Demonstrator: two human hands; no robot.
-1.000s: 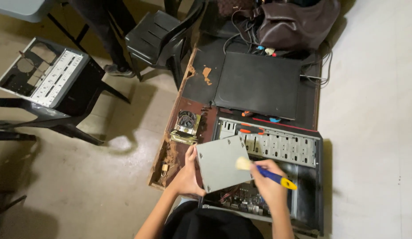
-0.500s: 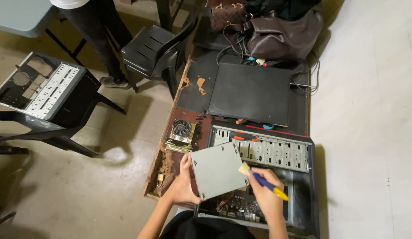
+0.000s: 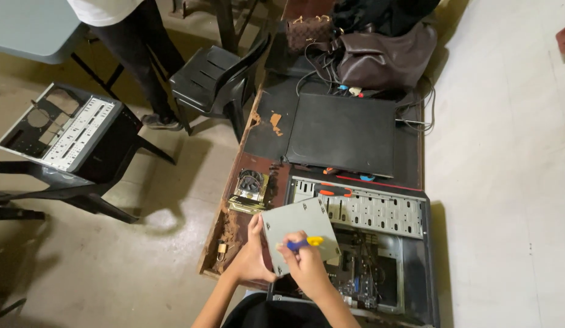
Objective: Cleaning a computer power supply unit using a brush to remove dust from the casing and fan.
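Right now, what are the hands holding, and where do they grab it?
The left hand grips the grey metal box by its left edge. The right hand holds a blue-and-yellow tool by its handle, over the box.

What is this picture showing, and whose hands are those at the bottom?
The picture comes from a small camera worn on a person's head, so you look down just as they do. The two bare hands at the bottom are that person's own. The left hand holds a flat grey metal box, a part that fits in a computer. The right hand holds a tool with a blue and yellow handle against that box. Below them lies an open computer case on its side; you can see its green circuit board inside. It rests on a worn wooden table, next to a little cooling fan and a flat black panel. Further back are a brown bag, a black chair, another empty case, and someone else's legs.
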